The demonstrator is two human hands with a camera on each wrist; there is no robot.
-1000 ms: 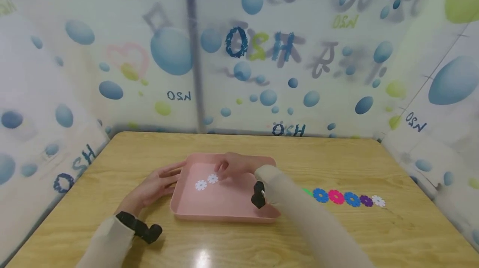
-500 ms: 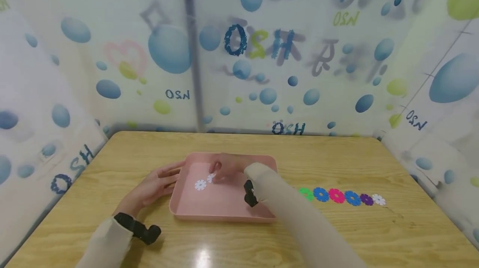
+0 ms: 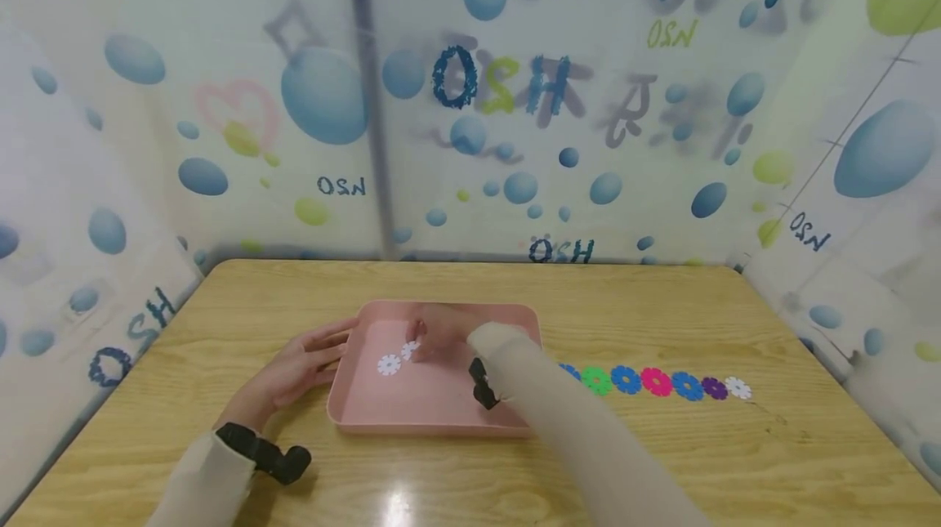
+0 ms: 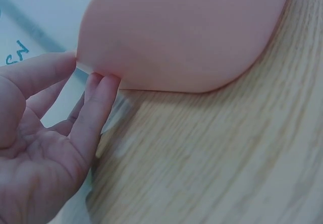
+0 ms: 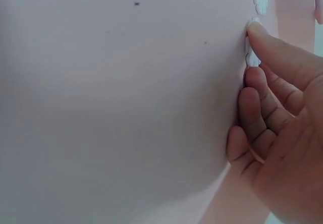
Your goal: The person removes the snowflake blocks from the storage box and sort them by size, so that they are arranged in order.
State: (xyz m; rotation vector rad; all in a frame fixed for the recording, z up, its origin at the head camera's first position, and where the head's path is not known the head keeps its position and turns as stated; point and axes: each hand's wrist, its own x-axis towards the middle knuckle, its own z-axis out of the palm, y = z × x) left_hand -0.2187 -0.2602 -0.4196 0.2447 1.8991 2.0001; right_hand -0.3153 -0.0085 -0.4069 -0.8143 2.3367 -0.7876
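Note:
A pink tray lies on the wooden table. On its floor, toward the left, is one white flower-shaped plastic disc. A second white flower disc is just beside it, with the thumb and index finger of my right hand pinching its edges. The other fingers of that hand rest curled on the tray floor, as the right wrist view shows. Outside the tray's left wall is my left hand, its nearly straight fingertips touching the rim.
Right of the tray, a row of flower discs runs across the table, including a green disc, a pink disc, a purple disc and a white end disc. My right forearm crosses the tray's right edge.
My right hand has moved left onto the second white disc and now pinches it. Its arm uncovers more of the disc row. My left hand stays against the tray.

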